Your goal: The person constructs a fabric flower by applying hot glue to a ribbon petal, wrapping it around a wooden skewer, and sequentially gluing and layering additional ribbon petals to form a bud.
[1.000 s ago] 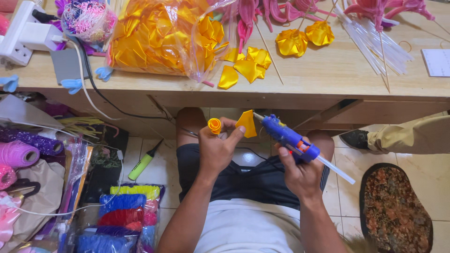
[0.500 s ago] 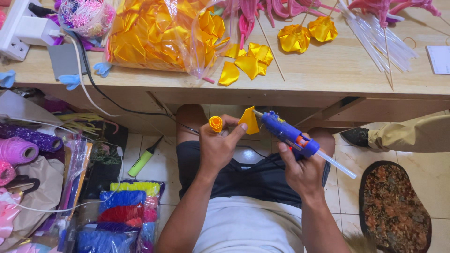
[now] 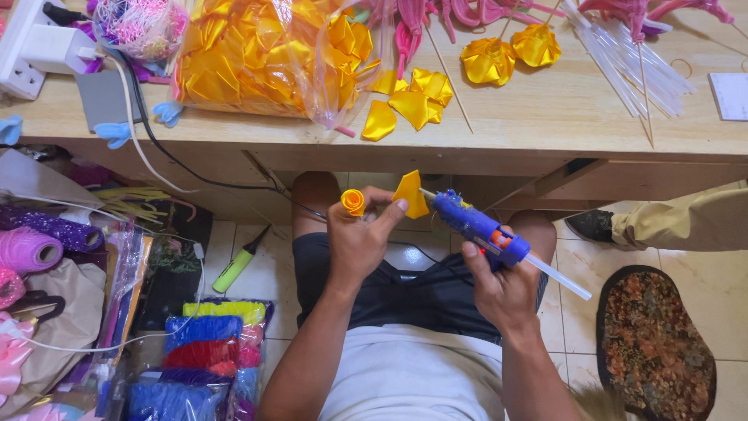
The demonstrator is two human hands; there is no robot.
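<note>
Below the tabletop's [image 3: 545, 117] front edge, over the person's lap, the left hand [image 3: 360, 238] pinches a rolled yellow ribbon bud [image 3: 353, 202] and a yellow ribbon petal [image 3: 410, 195] in its fingers. The right hand [image 3: 499, 288] grips a blue glue gun [image 3: 477, 226], nozzle touching the petal.
</note>
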